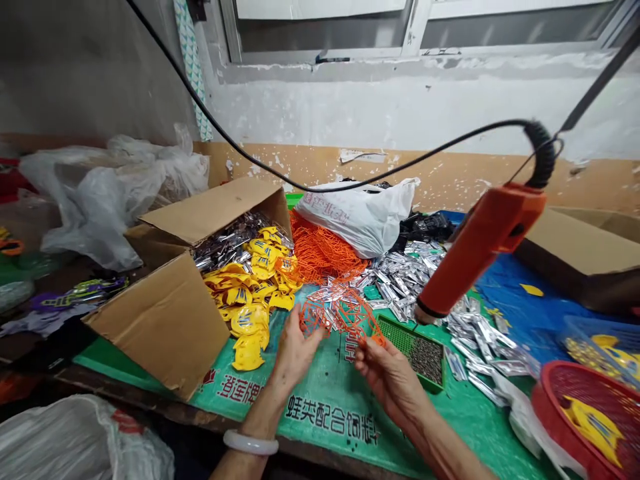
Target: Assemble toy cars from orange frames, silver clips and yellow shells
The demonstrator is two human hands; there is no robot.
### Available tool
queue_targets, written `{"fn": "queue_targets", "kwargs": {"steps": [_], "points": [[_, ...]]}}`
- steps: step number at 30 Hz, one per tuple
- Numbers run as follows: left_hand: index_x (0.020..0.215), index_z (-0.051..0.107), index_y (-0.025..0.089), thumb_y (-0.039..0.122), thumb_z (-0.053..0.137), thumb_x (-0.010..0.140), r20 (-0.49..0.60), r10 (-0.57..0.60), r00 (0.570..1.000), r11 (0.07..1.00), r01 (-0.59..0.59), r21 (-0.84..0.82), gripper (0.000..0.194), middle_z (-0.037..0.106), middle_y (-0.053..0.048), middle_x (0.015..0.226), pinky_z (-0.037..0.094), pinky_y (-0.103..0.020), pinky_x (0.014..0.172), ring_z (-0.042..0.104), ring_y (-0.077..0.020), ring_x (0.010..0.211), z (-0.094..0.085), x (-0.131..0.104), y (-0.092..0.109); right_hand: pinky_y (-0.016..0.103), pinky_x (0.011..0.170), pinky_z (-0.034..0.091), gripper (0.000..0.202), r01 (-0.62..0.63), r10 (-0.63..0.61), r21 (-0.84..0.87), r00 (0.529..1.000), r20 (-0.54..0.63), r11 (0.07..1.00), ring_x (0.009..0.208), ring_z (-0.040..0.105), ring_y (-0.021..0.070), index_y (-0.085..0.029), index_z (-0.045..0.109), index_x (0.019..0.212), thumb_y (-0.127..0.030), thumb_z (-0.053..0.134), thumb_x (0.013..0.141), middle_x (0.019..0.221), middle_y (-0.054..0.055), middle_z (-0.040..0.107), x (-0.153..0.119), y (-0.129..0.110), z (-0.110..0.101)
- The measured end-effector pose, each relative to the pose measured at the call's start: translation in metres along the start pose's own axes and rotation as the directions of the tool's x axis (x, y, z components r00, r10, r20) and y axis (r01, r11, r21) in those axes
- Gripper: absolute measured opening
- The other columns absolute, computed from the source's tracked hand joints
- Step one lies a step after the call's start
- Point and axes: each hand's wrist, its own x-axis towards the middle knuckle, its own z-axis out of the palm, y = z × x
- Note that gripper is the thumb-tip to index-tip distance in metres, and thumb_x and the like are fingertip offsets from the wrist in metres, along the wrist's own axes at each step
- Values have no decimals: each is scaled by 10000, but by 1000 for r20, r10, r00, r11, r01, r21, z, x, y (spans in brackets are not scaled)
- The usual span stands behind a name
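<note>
My left hand point(295, 350) curls around an orange openwork plastic piece point(313, 316), thumb and fingers closed at its edge. My right hand point(390, 373) pinches the lower end of another stretch of orange openwork plastic point(369, 319); I cannot tell whether the two are one part. Yellow plastic shells point(250, 320) with dark markings lie left of my left hand. Beyond my hands is a heap of orange openwork pieces point(325, 250). Beside my right hand stands a green tray point(400, 328) holding small dark screws or pins point(425, 357).
A red electric screwdriver point(480, 250) hangs at the right on a black cable point(280, 175). Silvery strip-like parts point(400, 277) spread behind the tray. An open cardboard box point(165, 320) lies at left, a white bag point(355, 217) behind, a red basket point(550, 407) at front right.
</note>
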Motion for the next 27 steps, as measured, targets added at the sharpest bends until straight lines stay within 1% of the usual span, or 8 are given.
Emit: {"fn": "queue_targets", "kwargs": {"steps": [4, 6, 9, 11, 14, 16, 21, 27], "points": [[1210, 539, 156, 391, 622, 782, -174, 121, 977, 993, -117, 32, 495, 481, -173, 1366, 287, -488, 1074, 361, -327, 1320, 5, -14, 5, 218, 578, 479, 337, -76, 76, 44, 997, 10, 996, 604, 546, 86, -192, 598, 796, -400, 801, 627, 683, -27, 585, -6, 3, 5], [1229, 530, 179, 442, 575, 825, 17, 1, 1000, 949, 5, -317, 485, 535, -149, 1318, 381, -443, 1011, 455, -302, 1254, 6, -26, 10, 203, 565, 462, 351, -118, 117, 21, 992, 56, 993, 586, 528, 73, -191, 606, 798, -415, 804, 615, 668, -34, 573, -10, 8, 9], [1218, 550, 193, 446, 601, 807, 341, -82, 936, 613, 317, -723, 485, 621, -115, 1210, 475, -405, 902, 581, -276, 1104, 6, -40, 17, 201, 519, 435, 358, -178, 191, -90, 969, 157, 980, 517, 476, 61, -175, 617, 788, -417, 801, 600, 617, -43, 537, -17, 15, 17], [1176, 585, 209, 360, 668, 753, 391, -119, 913, 451, 401, -798, 456, 661, -80, 1139, 500, -387, 864, 621, -252, 1022, 3, -43, 18, 213, 494, 432, 358, -215, 259, -204, 940, 223, 955, 476, 447, 58, -162, 619, 777, -408, 797, 589, 587, -51, 506, -20, 14, 21], [1137, 610, 218, 258, 678, 740, 385, -180, 905, 386, 425, -819, 405, 683, -52, 1092, 521, -355, 833, 639, -224, 974, -5, -43, 15, 248, 491, 462, 350, -192, 342, -444, 895, 287, 875, 506, 489, 89, -151, 620, 779, -374, 792, 571, 621, -31, 540, -17, -2, 22], [1097, 625, 209, 235, 663, 756, 366, -223, 903, 388, 427, -817, 344, 685, -50, 1089, 538, -339, 796, 646, -213, 951, -10, -43, 11, 259, 509, 476, 298, -55, 302, -659, 915, 269, 750, 586, 548, 127, -155, 619, 818, -346, 745, 627, 707, 3, 605, -5, -19, 19], [977, 652, 173, 180, 661, 756, 377, -310, 873, 388, 478, -788, 222, 700, -50, 1018, 561, -306, 680, 667, -184, 834, -12, -45, 7, 351, 777, 503, 181, 194, -25, -962, 981, 193, 194, 899, 604, 187, -138, 613, 980, -240, 496, 888, 985, 74, 638, 55, -42, 14], [946, 658, 155, 188, 692, 745, 384, -326, 864, 384, 492, -781, 206, 716, -48, 929, 556, -292, 663, 673, -164, 753, -10, -51, 3, 423, 870, 507, 316, 303, 42, -920, 952, 302, -249, 1032, 593, 208, -162, 558, 1166, -324, 551, 895, 1197, 91, 578, 97, -14, 15]]}}
